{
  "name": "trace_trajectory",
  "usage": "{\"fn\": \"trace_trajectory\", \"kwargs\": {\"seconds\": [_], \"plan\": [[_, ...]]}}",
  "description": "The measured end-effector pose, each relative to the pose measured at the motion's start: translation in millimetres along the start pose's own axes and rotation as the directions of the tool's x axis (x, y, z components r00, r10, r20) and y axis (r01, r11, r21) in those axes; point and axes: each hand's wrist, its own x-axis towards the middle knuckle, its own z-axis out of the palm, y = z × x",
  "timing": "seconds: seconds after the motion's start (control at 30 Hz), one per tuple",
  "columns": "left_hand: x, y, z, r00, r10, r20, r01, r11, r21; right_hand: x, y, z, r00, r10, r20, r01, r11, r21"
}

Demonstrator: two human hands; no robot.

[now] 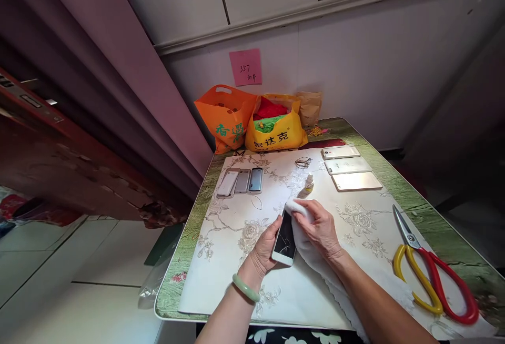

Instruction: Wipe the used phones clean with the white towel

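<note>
A phone point(284, 240) with a white frame and a cracked dark screen is tilted in my left hand point(265, 249), whose fingers wrap its left side. My right hand point(321, 226) pinches a white cloth point(308, 254) against the phone's top end; the rest of the cloth trails down under my right forearm to the table's front edge. Just beyond my hands stands a small white bottle point(309, 183). Farther left, several phones point(243, 181) lie side by side. Three gold-toned phones point(356, 181) lie in a column at the right.
Large scissors point(428, 275) with red and yellow handles lie at the right. An orange bag point(226, 118), a yellow bag point(276, 132) and a brown pouch point(310, 108) stand along the back. Thin-framed glasses point(303, 162) rest before them. A patterned sheet point(224, 260) covers the table.
</note>
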Motion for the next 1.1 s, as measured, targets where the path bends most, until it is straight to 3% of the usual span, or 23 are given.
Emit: {"fn": "trace_trajectory", "kwargs": {"seconds": [0.07, 0.13, 0.33, 0.4, 0.47, 0.57, 0.7, 0.77, 0.8, 0.87, 0.93, 0.97, 1.0, 1.07, 1.1], "plan": [[1, -1, -3.5, 1.000, 0.023, 0.001, -0.023, 1.000, -0.006, -2, -3, 2, 0.979, -0.109, 0.174, 0.097, 0.992, 0.076], [2, 0, -6.4, 0.999, 0.048, -0.023, -0.048, 0.999, -0.009, -4, -7, 3, 0.924, -0.183, 0.335, 0.140, 0.979, 0.148], [-3, 3, -3.0, 0.988, 0.156, -0.011, -0.155, 0.988, 0.012, -7, -22, 1, 0.720, -0.266, 0.641, 0.086, 0.951, 0.297], [-4, 2, -1.9, 0.976, 0.210, -0.054, -0.210, 0.978, -0.005, -8, -27, -2, 0.670, -0.273, 0.690, 0.070, 0.949, 0.307], [-4, 4, -2.5, 0.960, 0.254, -0.115, -0.261, 0.964, -0.047, -9, -30, -3, 0.651, -0.285, 0.704, 0.106, 0.952, 0.287], [-5, 11, -4.7, 0.930, 0.325, -0.172, -0.349, 0.927, -0.135, -13, -29, 3, 0.647, -0.340, 0.683, 0.249, 0.940, 0.232], [-8, 22, -6.4, 0.894, 0.419, -0.158, -0.445, 0.872, -0.204, -22, -26, 17, 0.624, -0.357, 0.695, 0.410, 0.907, 0.098], [-11, 25, -6.7, 0.897, 0.415, -0.148, -0.439, 0.877, -0.197, -25, -28, 20, 0.637, -0.369, 0.677, 0.434, 0.897, 0.080], [-12, 26, -6.8, 0.903, 0.401, -0.152, -0.425, 0.888, -0.177, -25, -29, 19, 0.670, -0.380, 0.638, 0.422, 0.902, 0.093], [-13, 25, -6.5, 0.911, 0.377, -0.170, -0.397, 0.912, -0.103, -22, -34, 13, 0.800, -0.347, 0.489, 0.327, 0.936, 0.130], [-14, 22, -4.6, 0.889, 0.426, -0.170, -0.426, 0.904, 0.039, -18, -37, 2, 0.943, -0.169, 0.286, 0.125, 0.978, 0.166], [-14, 19, -2.5, 0.860, 0.486, -0.156, -0.468, 0.873, 0.139, -16, -39, -5, 0.977, -0.037, 0.209, -0.006, 0.979, 0.205], [-14, 16, 0.4, 0.826, 0.550, -0.124, -0.509, 0.822, 0.254, -14, -40, -11, 0.980, 0.099, 0.172, -0.143, 0.953, 0.266], [-14, 10, 9.0, 0.762, 0.647, -0.023, -0.559, 0.674, 0.483, -13, -41, -22, 0.928, 0.302, 0.216, -0.368, 0.829, 0.421], [-14, 6, 14.2, 0.761, 0.648, 0.048, -0.547, 0.599, 0.584, -15, -42, -26, 0.897, 0.351, 0.269, -0.441, 0.757, 0.482]]}}
